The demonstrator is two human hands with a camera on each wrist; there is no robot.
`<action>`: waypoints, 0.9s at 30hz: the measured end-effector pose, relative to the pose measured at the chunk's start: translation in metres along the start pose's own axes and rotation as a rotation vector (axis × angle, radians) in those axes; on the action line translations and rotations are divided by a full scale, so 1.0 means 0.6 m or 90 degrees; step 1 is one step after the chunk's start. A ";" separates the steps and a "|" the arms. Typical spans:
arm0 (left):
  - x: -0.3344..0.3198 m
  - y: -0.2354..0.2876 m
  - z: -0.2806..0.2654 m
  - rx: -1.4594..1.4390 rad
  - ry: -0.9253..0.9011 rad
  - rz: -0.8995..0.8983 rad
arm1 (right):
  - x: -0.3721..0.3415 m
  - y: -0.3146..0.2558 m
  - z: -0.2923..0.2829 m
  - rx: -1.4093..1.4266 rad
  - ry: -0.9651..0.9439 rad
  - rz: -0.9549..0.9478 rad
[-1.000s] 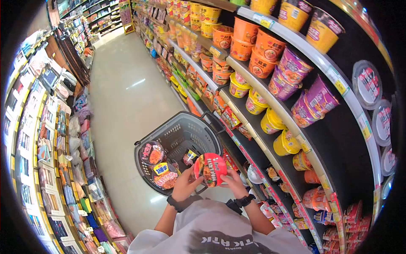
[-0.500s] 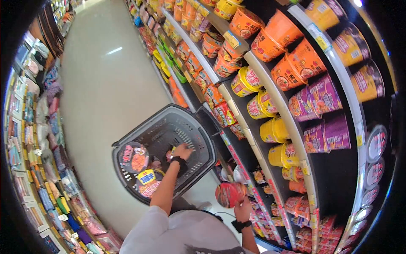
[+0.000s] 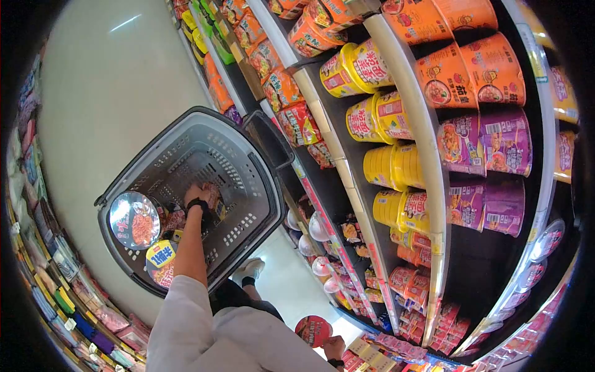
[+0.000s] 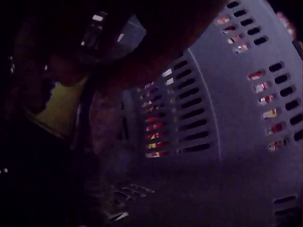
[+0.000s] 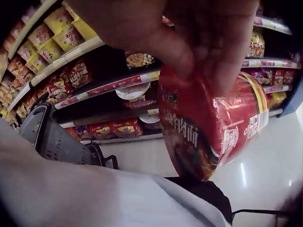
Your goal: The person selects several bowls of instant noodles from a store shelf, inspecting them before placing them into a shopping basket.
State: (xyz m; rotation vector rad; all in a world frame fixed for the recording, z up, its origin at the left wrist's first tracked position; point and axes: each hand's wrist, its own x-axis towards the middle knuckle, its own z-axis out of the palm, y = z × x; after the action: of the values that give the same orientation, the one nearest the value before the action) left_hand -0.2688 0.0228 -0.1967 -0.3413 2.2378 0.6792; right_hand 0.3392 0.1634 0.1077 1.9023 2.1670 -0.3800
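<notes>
My left hand [image 3: 199,193] reaches down inside the grey shopping basket [image 3: 257,155], beside a small reddish-brown pack [image 3: 214,197] with a yellow edge. In the dark left wrist view, a yellow patch [image 4: 61,106] shows below the fingers; I cannot tell whether they grip the pack. Out to the side and low, my right hand [image 5: 208,42] pinches the rim of a red instant noodle bowl [image 5: 227,123], its lid turned sideways. In the basket's near left corner lie a round clear-lidded noodle bowl [image 3: 134,220] and a yellow-labelled noodle tub [image 3: 162,260].
Shelves along the right hold yellow noodle tubs [image 3: 378,118], orange tubs [image 3: 471,68] and purple tubs [image 3: 483,149]. The basket's handle [image 3: 273,139] sticks out towards the shelf edge. Pale aisle floor [image 3: 105,80] stretches ahead, with wrapped goods [image 3: 68,266] along the left side.
My left hand has let go of the red noodle bowl and gone down into the basket. The right hand has carried the bowl out and down to the right. The view has swung towards the shelves.
</notes>
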 end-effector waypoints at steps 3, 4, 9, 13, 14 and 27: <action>0.030 -0.015 0.028 0.071 0.000 0.080 | -0.002 -0.003 -0.004 -0.019 0.003 -0.007; 0.040 -0.013 0.028 0.092 -0.032 0.076 | -0.002 -0.012 -0.005 -0.038 0.003 -0.013; 0.080 -0.003 0.029 0.163 -0.098 0.100 | -0.001 -0.043 -0.007 0.009 0.006 -0.065; 0.079 -0.022 0.023 0.206 -0.017 0.215 | 0.005 -0.065 -0.011 0.035 -0.023 -0.068; 0.077 -0.020 0.018 0.219 -0.025 0.214 | 0.006 -0.063 -0.009 0.054 -0.037 -0.052; 0.062 -0.039 0.001 0.135 -0.112 0.121 | 0.001 -0.051 0.005 0.146 -0.059 -0.050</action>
State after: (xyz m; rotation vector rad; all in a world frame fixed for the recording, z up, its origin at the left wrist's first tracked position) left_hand -0.2838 0.0028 -0.2328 0.0354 2.1650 0.5404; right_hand 0.3090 0.1589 0.1058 1.8731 2.2223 -0.7462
